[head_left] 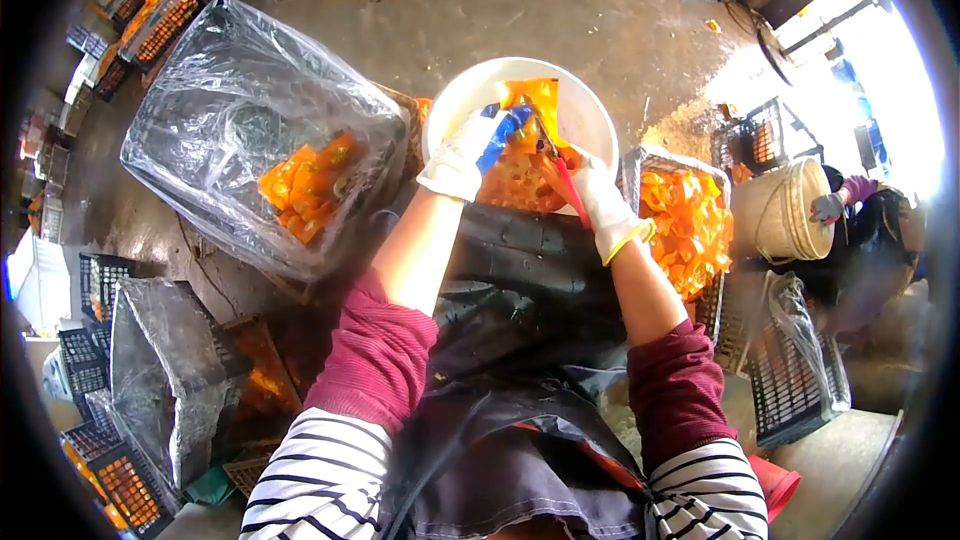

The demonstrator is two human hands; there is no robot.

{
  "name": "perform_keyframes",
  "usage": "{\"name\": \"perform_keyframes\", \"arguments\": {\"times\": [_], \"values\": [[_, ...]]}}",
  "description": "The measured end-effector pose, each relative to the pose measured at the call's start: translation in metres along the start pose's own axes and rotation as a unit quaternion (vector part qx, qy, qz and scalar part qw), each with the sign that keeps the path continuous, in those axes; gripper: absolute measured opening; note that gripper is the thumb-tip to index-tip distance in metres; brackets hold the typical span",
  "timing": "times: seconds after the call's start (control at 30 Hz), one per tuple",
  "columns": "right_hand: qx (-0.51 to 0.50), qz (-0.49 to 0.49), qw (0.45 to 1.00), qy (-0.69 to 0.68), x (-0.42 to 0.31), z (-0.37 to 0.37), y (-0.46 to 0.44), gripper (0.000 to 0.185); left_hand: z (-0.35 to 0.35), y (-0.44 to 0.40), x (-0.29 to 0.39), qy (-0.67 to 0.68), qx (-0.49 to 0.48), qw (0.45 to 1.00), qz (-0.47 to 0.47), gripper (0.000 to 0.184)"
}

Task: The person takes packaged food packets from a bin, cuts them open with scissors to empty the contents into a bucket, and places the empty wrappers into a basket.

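Observation:
A white bucket (pixel 597 105) stands in front of me with wet orange pieces (pixel 522 185) in it. My left hand (pixel 462 152), in a white glove with blue at the fingers, is closed on an orange packet (pixel 532 94) above the bucket. My right hand (pixel 600 198), in a white glove with a yellow cuff, grips red-handled scissors (pixel 572 192). Their dark blades lie close against the packet; the fingers partly hide the contact. To the right of the bucket, a crate (pixel 712 312) holds a heap of orange packets (pixel 685 225).
At left stands a large crate lined with clear plastic (pixel 190 110), with several orange packets (pixel 308 185) inside. A pale bucket (pixel 785 210) is at right, beside another person's gloved hand (pixel 828 207). Black crates (pixel 795 365) stand around on the wet floor (pixel 420 10).

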State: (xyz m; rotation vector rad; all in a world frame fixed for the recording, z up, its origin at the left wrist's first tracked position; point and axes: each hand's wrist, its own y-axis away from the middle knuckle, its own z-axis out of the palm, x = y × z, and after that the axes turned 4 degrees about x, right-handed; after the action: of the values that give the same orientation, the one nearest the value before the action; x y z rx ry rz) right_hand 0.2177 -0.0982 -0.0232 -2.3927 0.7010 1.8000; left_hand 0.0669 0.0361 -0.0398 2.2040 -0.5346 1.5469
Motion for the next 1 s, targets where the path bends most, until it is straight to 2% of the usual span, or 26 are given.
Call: {"name": "perform_keyframes", "arguments": {"times": [0.03, 0.1, 0.17, 0.2, 0.23, 0.27, 0.33, 0.4, 0.43, 0.47, 0.57, 0.67, 0.73, 0.77, 0.8, 0.83, 0.87, 0.9, 0.97, 1.0], "values": [[0.0, 0.002, 1.0, -0.002, 0.005, 0.0, -0.005, 0.025, -0.004, 0.005, 0.01, -0.041, 0.002, 0.999, -0.001, 0.041], [0.0, 0.028, 0.999, -0.031, 0.004, -0.001, -0.007, 0.025, 0.001, 0.005, -0.003, -0.067, 0.031, 0.993, 0.091, 0.039], [-0.001, 0.076, 0.993, -0.087, -0.007, -0.002, -0.003, 0.025, 0.006, 0.004, -0.01, 0.076, 0.034, 0.995, 0.052, 0.037], [0.001, 0.073, 0.992, -0.101, -0.003, -0.003, -0.006, 0.025, 0.005, 0.013, 0.016, 0.227, 0.022, 0.973, -0.035, 0.036], [0.004, 0.07, 0.991, -0.114, 0.005, -0.004, -0.01, 0.025, 0.004, 0.018, 0.029, 0.372, 0.011, 0.92, -0.121, 0.035], [0.006, 0.067, 0.99, -0.128, 0.012, -0.006, -0.014, 0.026, 0.002, 0.018, 0.027, 0.441, -0.023, 0.889, -0.121, 0.033], [0.019, 0.047, 0.99, -0.128, 0.018, -0.011, -0.017, 0.025, -0.004, 0.019, 0.024, 0.572, -0.09, 0.806, -0.12, 0.041], [0.039, 0.001, 0.999, -0.034, 0.02, -0.015, -0.016, 0.027, -0.005, 0.02, 0.032, 0.431, -0.087, 0.893, -0.099, 0.04], [0.051, -0.035, 0.996, 0.061, 0.01, -0.015, -0.009, 0.028, -0.005, 0.022, 0.041, 0.261, -0.067, 0.96, -0.074, 0.039], [0.062, -0.072, 0.983, 0.155, 0.0, -0.015, -0.002, 0.03, -0.005, 0.024, 0.05, 0.079, -0.046, 0.994, -0.058, 0.038], [0.093, -0.124, 0.959, 0.239, -0.037, -0.012, 0.02, 0.025, 0.011, 0.01, 0.013, -0.013, 0.061, 0.996, -0.064, 0.036], [0.125, -0.132, 0.95, 0.255, -0.025, -0.011, 0.017, 0.027, -0.005, 0.026, 0.062, -0.15, 0.035, 0.987, -0.044, 0.037], [0.123, -0.119, 0.979, 0.107, 0.024, -0.018, -0.009, 0.026, -0.016, 0.012, 0.023, 0.082, 0.048, 0.994, 0.048, 0.034], [0.124, -0.078, 0.985, 0.089, 0.0, -0.018, 0.006, 0.026, -0.029, 0.01, 0.003, 0.196, 0.054, 0.975, 0.092, 0.033], [0.127, -0.037, 0.989, 0.072, -0.025, -0.019, 0.022, 0.026, -0.05, 0.021, 0.0, 0.208, 0.052, 0.969, 0.12, 0.031], [0.115, -0.057, 0.989, 0.073, -0.025, -0.02, 0.022, 0.03, -0.074, 0.035, 0.003, 0.219, 0.053, 0.963, 0.15, 0.028], [0.122, -0.049, 0.991, -0.02, -0.009, -0.021, 0.013, 0.03, -0.094, 0.054, 0.014, 0.048, 0.114, 0.981, 0.147, 0.027], [0.128, -0.04, 0.985, -0.112, 0.008, -0.024, 0.003, 0.03, -0.111, 0.074, 0.02, -0.123, 0.171, 0.968, 0.138, 0.026], [0.13, -0.022, 0.951, -0.28, 0.006, -0.028, 0.003, 0.03, -0.147, 0.111, 0.001, -0.28, 0.13, 0.919, 0.245, 0.026], [0.16, -0.005, 0.958, -0.237, -0.005, -0.028, 0.005, 0.031, -0.162, 0.133, -0.01, -0.355, 0.108, 0.882, 0.29, 0.026]]}}
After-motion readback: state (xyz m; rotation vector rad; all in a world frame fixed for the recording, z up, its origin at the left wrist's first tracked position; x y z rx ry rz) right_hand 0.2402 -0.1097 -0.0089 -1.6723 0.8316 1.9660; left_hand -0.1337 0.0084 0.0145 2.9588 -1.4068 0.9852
